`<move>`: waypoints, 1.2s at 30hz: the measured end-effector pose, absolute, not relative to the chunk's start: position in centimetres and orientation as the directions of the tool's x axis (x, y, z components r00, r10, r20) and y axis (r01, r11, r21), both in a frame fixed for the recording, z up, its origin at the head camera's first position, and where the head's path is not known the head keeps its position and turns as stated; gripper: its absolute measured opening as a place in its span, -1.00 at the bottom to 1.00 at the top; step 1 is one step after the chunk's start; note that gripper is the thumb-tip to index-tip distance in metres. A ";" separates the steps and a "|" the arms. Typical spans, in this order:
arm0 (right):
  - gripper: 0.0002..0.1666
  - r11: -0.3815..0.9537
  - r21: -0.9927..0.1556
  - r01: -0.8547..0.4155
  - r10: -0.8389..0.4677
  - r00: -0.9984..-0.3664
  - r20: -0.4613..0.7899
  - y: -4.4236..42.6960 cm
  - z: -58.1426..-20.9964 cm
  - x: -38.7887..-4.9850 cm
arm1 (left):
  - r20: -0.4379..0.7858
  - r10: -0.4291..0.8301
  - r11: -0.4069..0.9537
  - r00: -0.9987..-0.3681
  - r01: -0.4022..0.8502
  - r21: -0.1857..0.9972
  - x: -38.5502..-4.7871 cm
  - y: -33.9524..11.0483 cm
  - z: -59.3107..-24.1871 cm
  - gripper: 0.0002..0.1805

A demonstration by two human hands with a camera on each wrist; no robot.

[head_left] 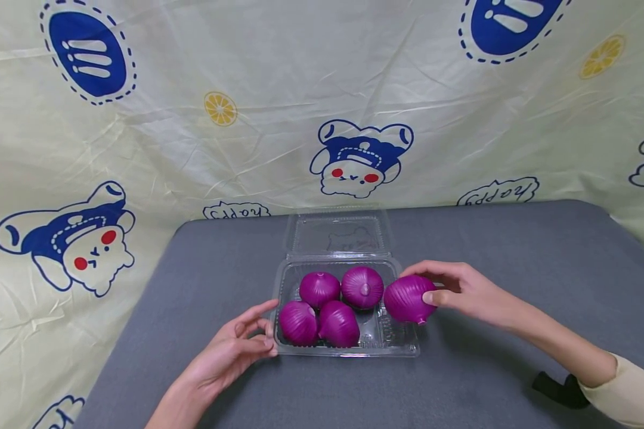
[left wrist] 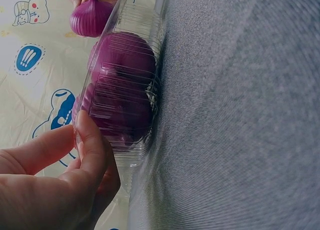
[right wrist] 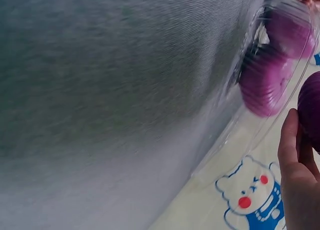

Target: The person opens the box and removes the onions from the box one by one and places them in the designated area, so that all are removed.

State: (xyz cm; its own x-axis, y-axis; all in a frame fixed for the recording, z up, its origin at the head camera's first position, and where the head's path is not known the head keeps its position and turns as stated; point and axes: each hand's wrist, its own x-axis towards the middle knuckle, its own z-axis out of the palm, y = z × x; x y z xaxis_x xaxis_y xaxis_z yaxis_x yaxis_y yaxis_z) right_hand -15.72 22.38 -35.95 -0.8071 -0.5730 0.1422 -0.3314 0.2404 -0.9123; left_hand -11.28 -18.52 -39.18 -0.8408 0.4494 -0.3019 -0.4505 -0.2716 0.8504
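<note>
1. The lid [head_left: 306,235] lies open behind the clear container [head_left: 349,352], presumably for access; four onions [head_left: 319,291] sit grouped leftward inside.
2. I have the left hand [head_left: 228,351] pinching the left rim narrowly, likely for steadiness.
3. My right hand [head_left: 464,292], moderately spread, grips another onion [head_left: 405,299] raised at the right rim.

In the head view, a wrinkled cream sheet [head_left: 279,47] hangs from nine round through twelve to three o'clock, catching pale light. Blue ovals [head_left: 88,53] mark ten and between one and two; a yellow citrus slice [head_left: 603,56] sits at two; blue-capped cartoon animals [head_left: 362,158] appear at nine and one. The grey-covered table [head_left: 488,238] spreads toward six o'clock.
</note>
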 end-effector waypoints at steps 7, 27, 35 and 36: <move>-0.55 0.352 -0.894 -0.276 -0.445 -0.890 0.100 24.5 -35.9 -15.4 | -0.278 0.456 -0.279 -0.845 -0.433 0.857 -11.2 -18.6 -39.3 -0.19; -0.53 0.457 -0.877 -0.149 -0.338 -0.941 -0.016 29.2 -38.2 -16.8 | -0.288 0.458 -0.273 -0.841 -0.441 0.855 -11.2 -18.6 -39.1 -0.20; -0.50 0.456 -0.881 -0.122 -0.349 -0.936 -0.050 30.1 -39.1 -17.6 | -0.300 0.455 -0.275 -0.838 -0.453 0.848 -11.3 -18.5 -39.3 -0.16; -0.50 0.450 -0.886 -0.111 -0.349 -0.935 -0.059 30.2 -39.1 -17.7 | -0.298 0.456 -0.276 -0.839 -0.452 0.848 -11.3 -18.5 -39.3 -0.16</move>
